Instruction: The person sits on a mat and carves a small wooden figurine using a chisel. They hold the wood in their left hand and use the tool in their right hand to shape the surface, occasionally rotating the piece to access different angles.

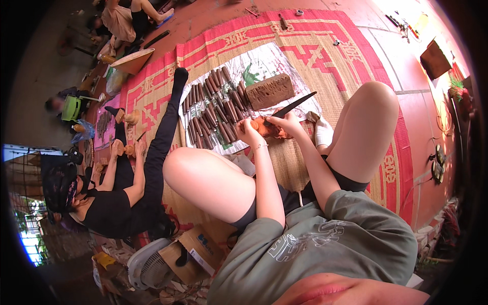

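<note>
My left hand point(247, 131) is closed around one end of a reddish-orange carved wooden piece point(276, 133), low between my knees. Closed on a long dark file point(297, 104), my right hand point(287, 123) sits beside the same piece. The file's narrow end points up and to the right. How it meets the wood is hidden by my fingers. Just beyond my hands, rows of carving chisels point(209, 113) with brown handles lie on a white sheet point(264, 56). A pitted brown wooden block point(270, 92) rests on that sheet, right of the chisels.
A red and tan woven mat point(335, 66) lies under everything. To my left, another person point(109, 203) in black sits working on light wooden pieces. Behind them are a fan point(150, 267) and a cardboard box point(193, 254). Small tools point(404, 25) lie far right.
</note>
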